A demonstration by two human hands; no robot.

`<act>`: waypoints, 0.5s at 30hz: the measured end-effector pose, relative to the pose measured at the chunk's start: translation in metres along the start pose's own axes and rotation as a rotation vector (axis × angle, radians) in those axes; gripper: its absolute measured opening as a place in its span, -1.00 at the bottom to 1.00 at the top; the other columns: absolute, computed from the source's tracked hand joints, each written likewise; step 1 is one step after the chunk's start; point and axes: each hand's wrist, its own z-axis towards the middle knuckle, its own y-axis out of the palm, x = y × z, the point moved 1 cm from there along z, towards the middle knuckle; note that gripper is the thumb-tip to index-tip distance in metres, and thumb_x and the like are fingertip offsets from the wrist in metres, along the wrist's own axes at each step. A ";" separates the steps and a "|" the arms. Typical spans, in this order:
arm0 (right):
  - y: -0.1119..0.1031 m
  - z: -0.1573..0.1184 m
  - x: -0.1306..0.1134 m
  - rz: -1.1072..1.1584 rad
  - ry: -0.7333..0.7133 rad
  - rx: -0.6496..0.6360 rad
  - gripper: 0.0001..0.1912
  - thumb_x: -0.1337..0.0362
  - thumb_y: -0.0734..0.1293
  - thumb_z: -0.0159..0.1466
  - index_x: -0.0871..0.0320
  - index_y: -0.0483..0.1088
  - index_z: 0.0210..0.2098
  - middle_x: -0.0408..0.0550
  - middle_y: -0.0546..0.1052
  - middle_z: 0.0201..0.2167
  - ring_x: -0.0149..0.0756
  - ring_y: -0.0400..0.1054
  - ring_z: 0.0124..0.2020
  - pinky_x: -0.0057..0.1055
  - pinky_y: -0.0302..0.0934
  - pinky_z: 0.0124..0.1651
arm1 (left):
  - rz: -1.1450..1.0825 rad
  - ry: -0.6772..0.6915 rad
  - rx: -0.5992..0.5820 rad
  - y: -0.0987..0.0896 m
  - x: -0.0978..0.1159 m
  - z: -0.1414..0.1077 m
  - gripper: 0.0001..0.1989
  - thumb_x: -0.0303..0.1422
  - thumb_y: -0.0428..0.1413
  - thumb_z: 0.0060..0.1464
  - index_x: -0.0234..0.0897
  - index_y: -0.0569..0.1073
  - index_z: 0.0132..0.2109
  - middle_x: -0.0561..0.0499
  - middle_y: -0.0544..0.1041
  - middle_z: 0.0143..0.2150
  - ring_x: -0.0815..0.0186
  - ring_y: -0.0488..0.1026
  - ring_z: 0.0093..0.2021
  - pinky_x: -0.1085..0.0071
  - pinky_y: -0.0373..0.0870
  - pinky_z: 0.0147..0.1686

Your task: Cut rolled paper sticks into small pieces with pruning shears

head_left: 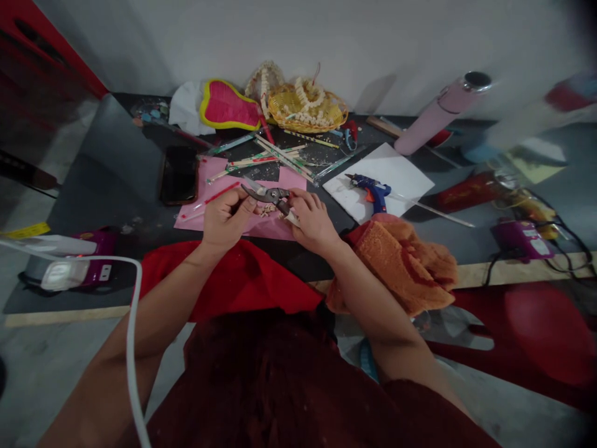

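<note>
My right hand is wrapped round the handles of a pair of pruning shears, whose blades point left. My left hand is closed in a pinch beside the blade tips; whatever its fingers hold is too small to make out. Beneath both hands lies pink paper, with a small heap of pale cut pieces under the shears. Several patterned paper-wrapped sticks lie crossed just beyond the blades. A red stick rests on the paper left of my left hand.
Behind stand a yellow wicker basket with beaded strands and a pink bottle. A blue glue gun lies on a white board, near an orange cloth. To the left are a phone and a white cable.
</note>
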 end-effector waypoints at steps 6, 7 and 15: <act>0.001 0.000 0.000 0.119 0.064 0.028 -0.24 0.08 0.29 0.20 0.10 -0.06 0.29 0.14 0.29 0.18 0.04 0.19 0.14 0.04 0.14 0.07 | 0.011 0.034 -0.035 -0.001 0.002 -0.001 -0.73 -0.22 0.10 0.15 -0.28 0.48 -0.42 -0.01 0.57 -0.43 0.36 0.48 -0.41 0.45 0.38 -0.40; 0.000 0.001 0.000 0.101 0.064 0.018 -0.25 0.09 0.28 0.20 0.09 -0.06 0.29 0.13 0.30 0.17 0.06 0.20 0.13 0.05 0.15 0.07 | 0.013 0.034 -0.046 -0.001 0.002 -0.002 -0.73 -0.21 0.10 0.15 -0.28 0.49 -0.41 -0.02 0.57 -0.43 0.35 0.49 -0.41 0.45 0.38 -0.40; -0.004 0.000 -0.006 0.086 0.061 0.043 -0.47 0.20 0.19 0.24 0.10 0.13 0.20 0.10 0.44 -0.05 -0.06 0.31 -0.09 -0.14 0.23 -0.01 | 0.018 0.035 -0.069 -0.001 0.005 -0.005 -0.74 -0.22 0.06 0.18 -0.28 0.48 -0.38 -0.02 0.58 -0.40 0.35 0.50 -0.38 0.43 0.41 -0.34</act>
